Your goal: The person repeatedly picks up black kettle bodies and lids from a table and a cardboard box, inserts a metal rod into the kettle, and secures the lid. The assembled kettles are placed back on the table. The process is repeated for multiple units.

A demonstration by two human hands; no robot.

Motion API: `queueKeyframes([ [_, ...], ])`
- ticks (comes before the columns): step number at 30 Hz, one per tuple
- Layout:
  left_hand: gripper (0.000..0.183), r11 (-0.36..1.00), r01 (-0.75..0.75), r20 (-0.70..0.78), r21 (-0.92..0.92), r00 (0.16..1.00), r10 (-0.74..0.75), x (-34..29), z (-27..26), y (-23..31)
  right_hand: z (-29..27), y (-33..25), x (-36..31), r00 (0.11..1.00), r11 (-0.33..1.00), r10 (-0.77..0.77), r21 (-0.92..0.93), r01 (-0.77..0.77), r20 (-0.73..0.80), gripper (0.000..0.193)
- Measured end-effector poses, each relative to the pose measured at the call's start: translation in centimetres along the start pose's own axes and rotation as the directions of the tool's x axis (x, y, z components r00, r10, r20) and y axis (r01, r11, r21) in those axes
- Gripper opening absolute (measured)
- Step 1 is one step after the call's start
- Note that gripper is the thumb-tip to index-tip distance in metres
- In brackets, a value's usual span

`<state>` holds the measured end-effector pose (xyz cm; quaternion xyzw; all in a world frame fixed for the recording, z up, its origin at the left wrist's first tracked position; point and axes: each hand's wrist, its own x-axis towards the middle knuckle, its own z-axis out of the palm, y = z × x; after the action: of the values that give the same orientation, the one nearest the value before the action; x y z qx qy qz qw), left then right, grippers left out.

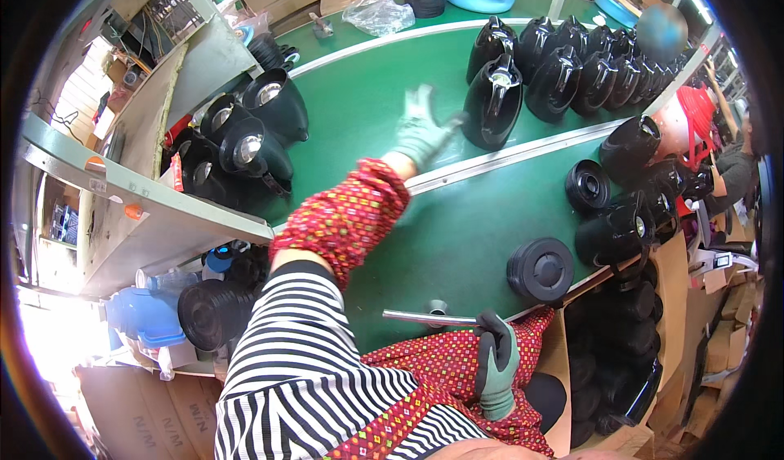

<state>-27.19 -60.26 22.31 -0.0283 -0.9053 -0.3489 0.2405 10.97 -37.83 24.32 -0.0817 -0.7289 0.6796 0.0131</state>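
My left hand (pixel 425 128), in a pale green work glove, reaches over the green bench with fingers spread. It holds nothing, and its blurred fingertips come close to a glossy black jug (pixel 492 105); I cannot tell whether they touch. That jug stands upright at the near end of several similar black jugs (pixel 555 84). Low at the bench's front edge, my right hand (pixel 496 366), gloved in green with dark grey fingers, is closed around one end of a shiny metal rod (pixel 425 317). The rod points left, past a small metal round piece (pixel 438 307).
Open black jug bodies (pixel 278 109) crowd the left. A stack of black round discs (pixel 541 271) sits right of the rod. More black vessels (pixel 616 230) line the right edge, above a carton (pixel 671 329) of black parts. A light metal strip (pixel 506 156) crosses the bench. A co-worker (pixel 735 170) is far right.
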Motion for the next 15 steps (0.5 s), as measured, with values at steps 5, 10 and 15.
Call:
queueKeyframes([
  [5, 0.115, 0.806, 0.374, -0.361, 0.458, 0.907, -0.216, 6.1, -12.0, -11.3, -0.5, 1.5, 0.1, 0.990, 0.977, -0.100, -0.180, 0.118, 0.104, 0.033],
  [10, 0.098, 0.530, 0.561, -0.335, 0.636, 0.819, -0.466, 8.6, -17.4, -19.4, 0.1, 1.1, 0.4, 0.983, 0.955, -0.150, -0.243, 0.172, 0.104, 0.033],
  [15, 0.060, 0.711, 0.553, -0.377, 0.434, 0.828, -0.414, 7.5, -15.1, -17.0, 0.4, 0.2, 0.4, 0.986, 0.935, -0.143, -0.314, 0.165, 0.092, 0.033],
])
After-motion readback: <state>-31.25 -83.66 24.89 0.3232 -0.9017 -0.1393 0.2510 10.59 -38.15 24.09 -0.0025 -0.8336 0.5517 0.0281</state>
